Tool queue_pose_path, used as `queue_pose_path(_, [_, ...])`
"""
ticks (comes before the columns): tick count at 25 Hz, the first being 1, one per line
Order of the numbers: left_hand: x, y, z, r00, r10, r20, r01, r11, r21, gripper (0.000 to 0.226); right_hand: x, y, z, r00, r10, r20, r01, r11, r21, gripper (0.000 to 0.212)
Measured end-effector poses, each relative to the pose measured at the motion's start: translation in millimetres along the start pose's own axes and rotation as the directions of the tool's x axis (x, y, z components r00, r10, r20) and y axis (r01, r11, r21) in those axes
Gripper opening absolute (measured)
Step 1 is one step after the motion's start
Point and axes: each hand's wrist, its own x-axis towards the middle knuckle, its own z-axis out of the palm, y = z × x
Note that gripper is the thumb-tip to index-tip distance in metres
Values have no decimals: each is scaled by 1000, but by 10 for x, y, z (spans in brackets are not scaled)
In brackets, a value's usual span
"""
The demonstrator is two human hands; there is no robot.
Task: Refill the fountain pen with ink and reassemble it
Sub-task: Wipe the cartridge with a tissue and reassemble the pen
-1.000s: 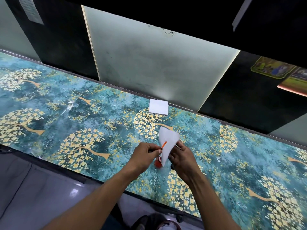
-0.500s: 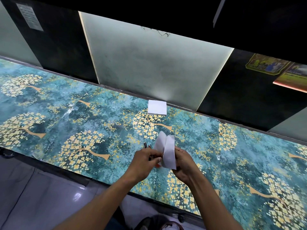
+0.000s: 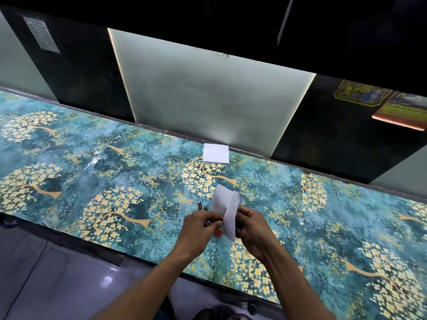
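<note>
My left hand (image 3: 196, 227) and my right hand (image 3: 254, 227) meet just above the table's front half. A white tissue (image 3: 225, 207) stands folded between them. My right hand pinches it, wrapped around a small pen part that my left hand's fingertips grip; that part is almost fully hidden. Two dark pen pieces (image 3: 200, 206) lie on the table just behind my left hand. A small red-orange object (image 3: 218, 232) shows under the hands, mostly covered, so I cannot tell what it is.
A stack of white paper squares (image 3: 216, 154) lies near the back edge of the table (image 3: 115, 181), which is covered in a teal sheet with gold trees. Pale and dark wall panels rise behind it. The table's front edge runs below my forearms.
The orange pen part seen a second ago is now hidden inside the tissue. The tissue has been folded closer around it, and both hands have drawn slightly nearer to me.
</note>
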Motion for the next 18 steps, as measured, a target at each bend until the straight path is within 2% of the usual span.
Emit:
queue_pose_path(2, [18, 3, 0, 999, -7, 37, 7, 1000, 3, 16, -16, 5, 9, 999, -30, -17, 30, 1000, 4, 18])
queue_pose_path(6, [28, 6, 11, 999, -12, 33, 12, 1000, -4, 12, -35, -28, -23, 998, 11, -55, -2, 986, 168, 23])
queue_pose_path(12, [17, 13, 53, 1000, 6, 3, -6, 1000, -2, 13, -16, 64, -49, 999, -21, -24, 23, 998, 59, 22])
queue_pose_path(15, [31, -1, 84, 999, 15, -29, -13, 999, 51, 9, 7, 56, -88, 1000, 25, -13, -22, 983, 181, 19])
queue_pose_path(18, [73, -93, 95, 997, -61, -46, 61, 998, 3, 6, 100, 27, -189, 997, 44, -70, -26, 970, 240, 25])
